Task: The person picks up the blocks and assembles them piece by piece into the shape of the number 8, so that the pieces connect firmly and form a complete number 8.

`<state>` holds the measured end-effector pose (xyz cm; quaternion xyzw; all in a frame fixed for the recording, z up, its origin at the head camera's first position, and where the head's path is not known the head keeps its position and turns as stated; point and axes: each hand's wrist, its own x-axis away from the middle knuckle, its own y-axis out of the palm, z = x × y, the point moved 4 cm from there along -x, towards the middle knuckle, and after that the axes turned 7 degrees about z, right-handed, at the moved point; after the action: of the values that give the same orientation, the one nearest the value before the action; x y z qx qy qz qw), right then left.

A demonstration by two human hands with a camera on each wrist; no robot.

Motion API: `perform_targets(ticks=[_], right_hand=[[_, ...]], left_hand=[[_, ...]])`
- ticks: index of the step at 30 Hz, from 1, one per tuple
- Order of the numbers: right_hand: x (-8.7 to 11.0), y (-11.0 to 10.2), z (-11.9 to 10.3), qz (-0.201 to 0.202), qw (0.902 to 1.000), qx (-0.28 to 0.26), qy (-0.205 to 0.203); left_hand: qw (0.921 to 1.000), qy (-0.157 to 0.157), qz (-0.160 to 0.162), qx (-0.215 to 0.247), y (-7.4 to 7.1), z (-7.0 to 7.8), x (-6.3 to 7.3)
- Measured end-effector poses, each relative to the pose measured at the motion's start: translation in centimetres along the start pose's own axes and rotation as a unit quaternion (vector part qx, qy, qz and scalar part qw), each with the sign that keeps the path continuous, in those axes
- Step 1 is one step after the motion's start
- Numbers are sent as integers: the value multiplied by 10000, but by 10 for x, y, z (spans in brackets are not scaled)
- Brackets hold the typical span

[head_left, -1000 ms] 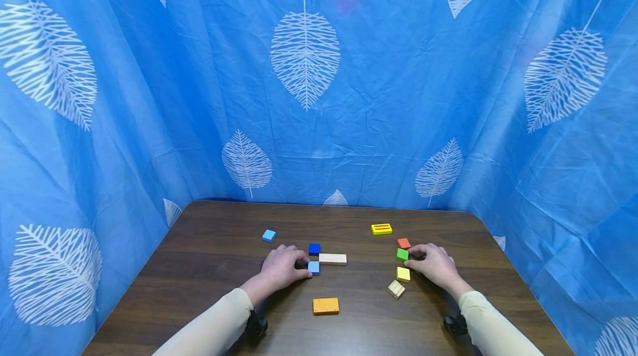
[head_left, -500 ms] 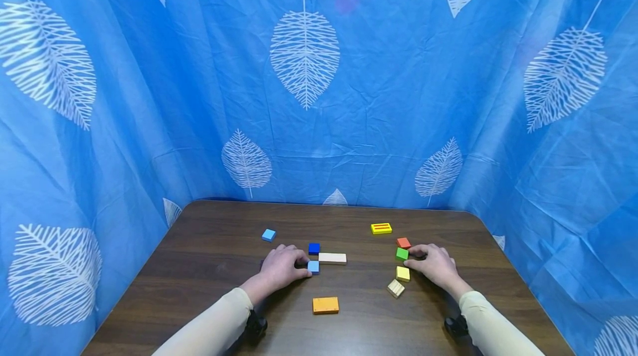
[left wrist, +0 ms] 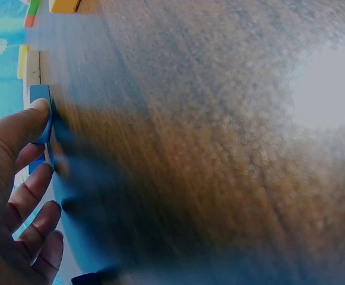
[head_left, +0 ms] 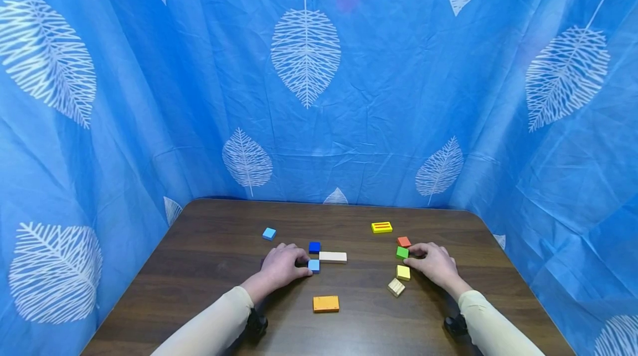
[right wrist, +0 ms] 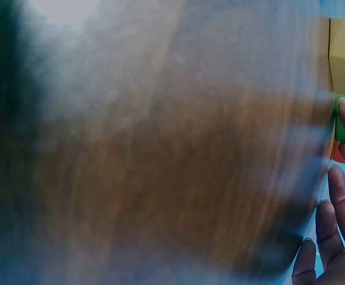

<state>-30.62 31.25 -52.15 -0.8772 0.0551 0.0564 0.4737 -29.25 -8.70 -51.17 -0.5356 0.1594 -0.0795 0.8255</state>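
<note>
My left hand (head_left: 284,264) pinches a small light blue block (head_left: 313,266) between thumb and index finger, low at the table. In the left wrist view the thumb presses the near side of this block (left wrist: 40,92). A white oblong block (head_left: 333,257) lies at its far right corner, with a dark blue block (head_left: 314,247) just behind. On the right, my right hand (head_left: 435,263) pinches a green block (head_left: 402,252) with thumb and index finger. A red block (head_left: 404,242) lies right behind the green one, and a pale yellow block (head_left: 403,273) sits nearer the front.
An orange block (head_left: 326,304) lies at the front middle. Near the right hand is a striped wooden block (head_left: 396,288). Farther back are a yellow block with red lines (head_left: 381,227) and another light blue block (head_left: 269,233). A blue leaf-patterned curtain (head_left: 379,96) hangs behind the table (head_left: 224,212).
</note>
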Motion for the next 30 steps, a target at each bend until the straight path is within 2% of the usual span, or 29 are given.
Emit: perform_targets(ticks=[8, 14, 20, 30], right_hand=[[-1, -2, -3, 18, 10000, 34, -54], [-3, -3, -13, 57, 9998, -118, -137], [-10, -4, -35, 139, 9986, -256, -435], [-20, 6, -77, -17, 9943, -444, -973]], left_hand=[[10000, 2, 16, -26, 2, -2, -1], [10000, 1, 19, -14, 2, -2, -1], [10000, 6, 29, -28, 1, -1, 0], [10000, 20, 0, 3, 0, -1, 0]])
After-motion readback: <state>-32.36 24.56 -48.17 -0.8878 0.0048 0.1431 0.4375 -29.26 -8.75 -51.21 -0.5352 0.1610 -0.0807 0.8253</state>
